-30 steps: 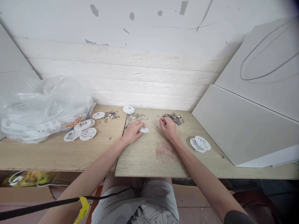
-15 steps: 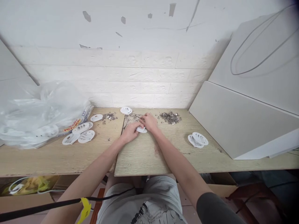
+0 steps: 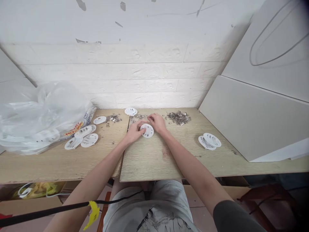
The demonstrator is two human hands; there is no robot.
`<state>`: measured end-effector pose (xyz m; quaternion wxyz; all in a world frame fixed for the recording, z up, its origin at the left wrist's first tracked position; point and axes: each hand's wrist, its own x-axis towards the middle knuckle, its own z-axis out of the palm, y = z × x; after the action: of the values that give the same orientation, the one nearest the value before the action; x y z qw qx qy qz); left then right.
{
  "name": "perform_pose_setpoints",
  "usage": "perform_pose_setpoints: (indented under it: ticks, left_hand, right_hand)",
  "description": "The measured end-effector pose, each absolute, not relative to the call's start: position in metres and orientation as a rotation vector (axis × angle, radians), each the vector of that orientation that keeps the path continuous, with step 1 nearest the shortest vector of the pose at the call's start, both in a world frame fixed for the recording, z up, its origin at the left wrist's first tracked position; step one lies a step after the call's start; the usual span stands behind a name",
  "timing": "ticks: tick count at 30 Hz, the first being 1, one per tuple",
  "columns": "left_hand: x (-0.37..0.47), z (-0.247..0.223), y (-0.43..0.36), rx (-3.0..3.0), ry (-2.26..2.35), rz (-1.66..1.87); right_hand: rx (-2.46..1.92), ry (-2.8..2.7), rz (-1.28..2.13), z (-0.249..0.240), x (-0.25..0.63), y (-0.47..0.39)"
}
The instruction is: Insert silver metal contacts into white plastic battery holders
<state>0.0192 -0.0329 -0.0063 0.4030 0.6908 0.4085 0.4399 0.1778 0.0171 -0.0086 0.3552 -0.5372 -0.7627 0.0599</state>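
Observation:
A round white plastic disc (image 3: pixel 148 132) with several small slots is gripped at its left edge by my left hand (image 3: pixel 134 132), thumb on its face. The disc is tilted toward me just above the wooden table. My right hand (image 3: pixel 157 122) is just beyond the disc's upper right, its fingertips pinched together. Whatever is between them is too small to make out. Beyond my hands lies a thin scatter of small metal pieces (image 3: pixel 139 117), partly hidden by my fingers. Another white disc (image 3: pixel 130 111) lies behind, near the wall.
A dense heap of metal pieces (image 3: pixel 179 118) lies to the right, a smaller heap (image 3: pixel 114 118) to the left. Stacked discs (image 3: pixel 212 140) rest at right, several more (image 3: pixel 89 140) at left beside a plastic bag (image 3: pixel 48 112). A grey panel (image 3: pixel 260 119) bounds the right side.
My right hand has drawn away from the disc, which now shows its slotted face more fully in my left hand. The view has tilted slightly downward.

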Motion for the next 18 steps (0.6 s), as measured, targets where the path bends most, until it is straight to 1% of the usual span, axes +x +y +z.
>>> perform_pose_setpoints:
  ticks: [5, 9, 18]
  left_hand:
    - [0.018, -0.005, -0.037, 1.89, 1.153, 1.04]
    - [0.017, -0.003, -0.039, 2.074, 1.22, 1.006]
    - [0.017, -0.003, -0.04, 2.327, 1.311, 0.886]
  right_hand:
    - [-1.283, -1.841, 0.27, 0.003, 0.18, 0.005]
    - [-1.265, -1.886, 0.338, 0.009, 0.177, -0.008]
    - [-1.508, -2.039, 0.471, 0.003, 0.185, -0.005]
